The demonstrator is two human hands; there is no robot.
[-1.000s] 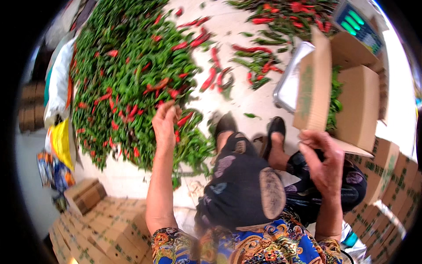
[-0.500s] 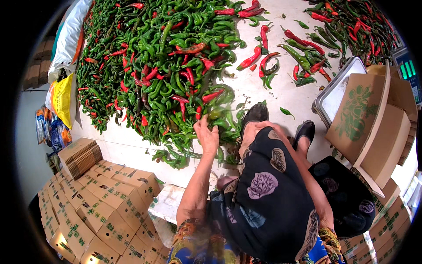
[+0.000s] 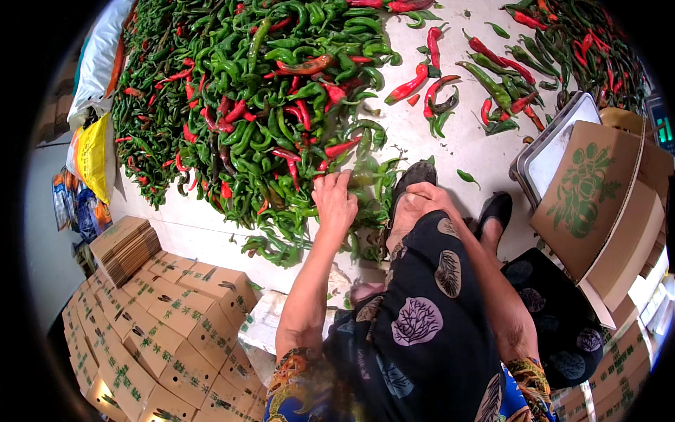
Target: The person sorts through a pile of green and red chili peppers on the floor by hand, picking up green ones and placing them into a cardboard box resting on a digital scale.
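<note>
My left hand (image 3: 335, 200) lies at the near edge of a large heap of green and red chili peppers (image 3: 260, 119). Its fingers stretch forward and slightly apart onto the peppers, with no pepper visibly gripped. A red chili pepper (image 3: 342, 147) lies just beyond the fingertips. To its right, my right hand (image 3: 427, 197) is by my ankle, above the black shoe (image 3: 416, 174). Its fingers are curled, and whatever they may hold is hidden. Close to my left wrist, a small group of green peppers (image 3: 273, 247) sits apart from the heap.
Loose red and green peppers (image 3: 432, 98) dot the white floor, with a darker pepper heap (image 3: 594, 53) at far right. An opened carton (image 3: 587, 197) stands by a metal scale (image 3: 562, 130). Stacked cartons (image 3: 162, 337) fill the lower left; sacks (image 3: 91, 151) line the left.
My left hand has shifted slightly, its fingers reaching farther onto the peppers. My right hand has come up by the ankle and shows more. The view has moved a little.
</note>
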